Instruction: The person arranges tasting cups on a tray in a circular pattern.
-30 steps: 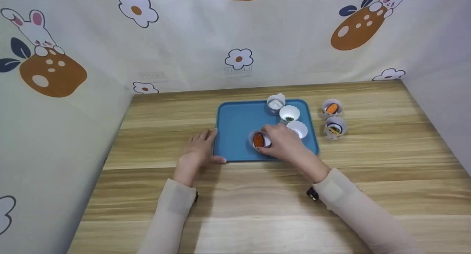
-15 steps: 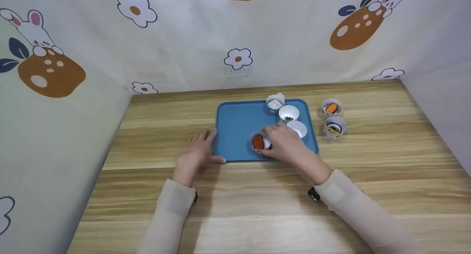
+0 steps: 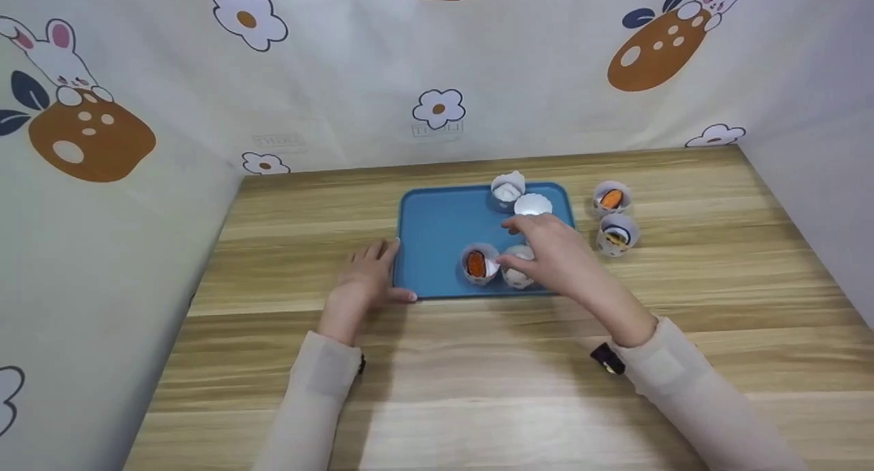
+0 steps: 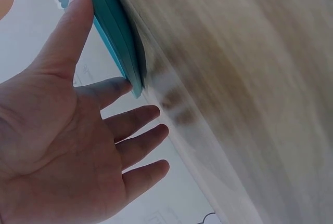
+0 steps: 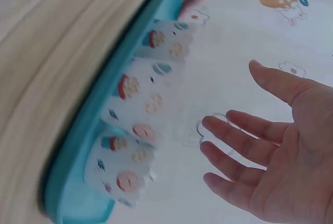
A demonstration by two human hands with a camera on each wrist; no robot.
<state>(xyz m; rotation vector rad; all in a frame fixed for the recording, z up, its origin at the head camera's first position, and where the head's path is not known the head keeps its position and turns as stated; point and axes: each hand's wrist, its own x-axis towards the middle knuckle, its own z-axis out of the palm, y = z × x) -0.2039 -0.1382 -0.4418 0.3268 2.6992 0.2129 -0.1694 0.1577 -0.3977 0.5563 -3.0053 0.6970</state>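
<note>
My left hand touches the left edge of the blue tray, thumb at the front corner, fingers straight. In the left wrist view the thumb and index finger meet the tray rim. My right hand hovers over the tray's right part, fingers spread and holding nothing. Below it a paper cup with an orange-red topped piece stands near the tray's front edge. A white paper cup stands right beside it, partly behind my thumb. In the right wrist view three printed cups stand in a row, apart from my fingers.
On the tray's back right are a cup with white contents and another white cup, partly covered by my hand. Right of the tray, on the wooden table, stand two more filled cups. A patterned cloth rises behind.
My right hand has let go of the cup with the orange-red piece and moved up and right. The white cup beside it now shows. My left hand stays at the tray.
</note>
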